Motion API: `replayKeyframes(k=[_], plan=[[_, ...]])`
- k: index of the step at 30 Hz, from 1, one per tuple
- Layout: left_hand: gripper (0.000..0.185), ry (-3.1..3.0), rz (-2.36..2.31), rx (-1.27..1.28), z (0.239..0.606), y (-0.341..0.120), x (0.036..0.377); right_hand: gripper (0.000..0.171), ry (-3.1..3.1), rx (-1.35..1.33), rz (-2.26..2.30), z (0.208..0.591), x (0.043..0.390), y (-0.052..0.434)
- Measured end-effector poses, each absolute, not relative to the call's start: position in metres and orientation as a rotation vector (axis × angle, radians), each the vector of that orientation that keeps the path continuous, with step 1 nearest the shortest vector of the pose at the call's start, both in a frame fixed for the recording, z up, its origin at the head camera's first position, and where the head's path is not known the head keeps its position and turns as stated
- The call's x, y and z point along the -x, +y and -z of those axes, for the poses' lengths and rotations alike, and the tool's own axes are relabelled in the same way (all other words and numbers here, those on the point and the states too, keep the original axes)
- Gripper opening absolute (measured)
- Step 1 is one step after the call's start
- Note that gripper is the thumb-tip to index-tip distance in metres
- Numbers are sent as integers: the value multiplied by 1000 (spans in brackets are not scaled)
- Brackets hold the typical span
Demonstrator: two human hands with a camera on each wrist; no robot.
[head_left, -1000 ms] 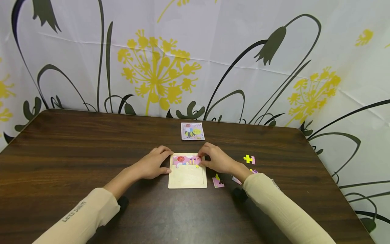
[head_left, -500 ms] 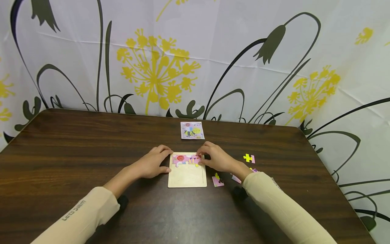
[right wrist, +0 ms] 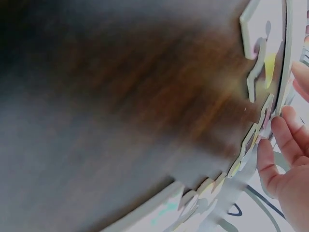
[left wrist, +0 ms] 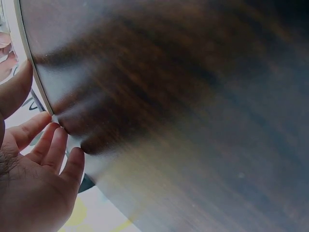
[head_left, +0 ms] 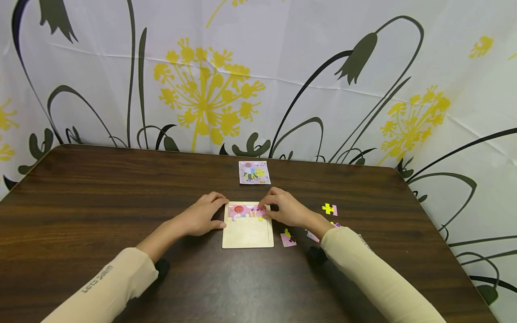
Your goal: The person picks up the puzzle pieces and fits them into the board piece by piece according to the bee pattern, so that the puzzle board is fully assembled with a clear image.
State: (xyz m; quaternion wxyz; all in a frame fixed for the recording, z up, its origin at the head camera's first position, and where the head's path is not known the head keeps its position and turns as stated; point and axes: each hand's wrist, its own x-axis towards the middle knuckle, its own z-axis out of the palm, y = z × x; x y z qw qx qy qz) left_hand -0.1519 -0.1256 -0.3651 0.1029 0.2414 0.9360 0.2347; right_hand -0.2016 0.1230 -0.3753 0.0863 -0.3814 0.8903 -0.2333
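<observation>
Stretching beneath the left hand (head_left: pixel 199 216) and the right hand (head_left: pixel 288 210), one dark wood-grain worktop (head_left: pixel 121 188) carries one pale puzzle tray (head_left: pixel 247 235), set between both hands. Thumb and fingers apart, the left rests against the tray's left edge. The right touches one strip of joined jigsaw pieces (head_left: pixel 242 211) along the tray's far side; whether it pinches, I cannot tell. Beyond both hands lies one bee picture card (head_left: pixel 254 172). Four loose jigsaw pieces (head_left: pixel 288 239) show around the right wrist. Only the right wrist view reveals their thick pale edges.
</observation>
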Motion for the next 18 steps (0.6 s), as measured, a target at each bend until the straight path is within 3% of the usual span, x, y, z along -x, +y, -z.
replayKeyframes(k=[18], plan=[[54,2773,-699,-715,366,-126,151,22,2657,1125,668,375,202,124]])
